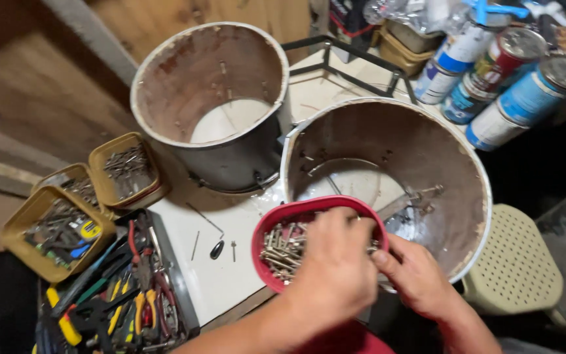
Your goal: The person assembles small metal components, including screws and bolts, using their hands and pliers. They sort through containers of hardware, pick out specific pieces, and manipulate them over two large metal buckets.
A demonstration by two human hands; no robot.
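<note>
Reaching into the round red plastic bowl [276, 262] of silvery screws and bolts [282, 249] at the lower middle of the frame, my left hand [335, 265] lies flat over its right half, fingers curled down among the fasteners; whether they pinch one I cannot tell, since the back of the hand hides the tips. My right hand [414, 275] sits just beside it at the bowl's right rim, thumb pressed against the edge, the other fingers tucked under and out of sight. The bowl leans against the near wall of a wide brown-lined cylindrical drum shell [440, 170] standing open on the white tabletop [211, 275]. A second shell of the same kind [198, 72] stands behind it, toward the upper middle. At the left, three mustard-yellow square tubs [106, 164] hold more small hardware, and below them a tray of pliers and screwdrivers [126, 301] fills the lower left corner. Paint cans [525, 92] lie stacked at the upper right, and a cream perforated stool [515, 269] shows at the right.
</note>
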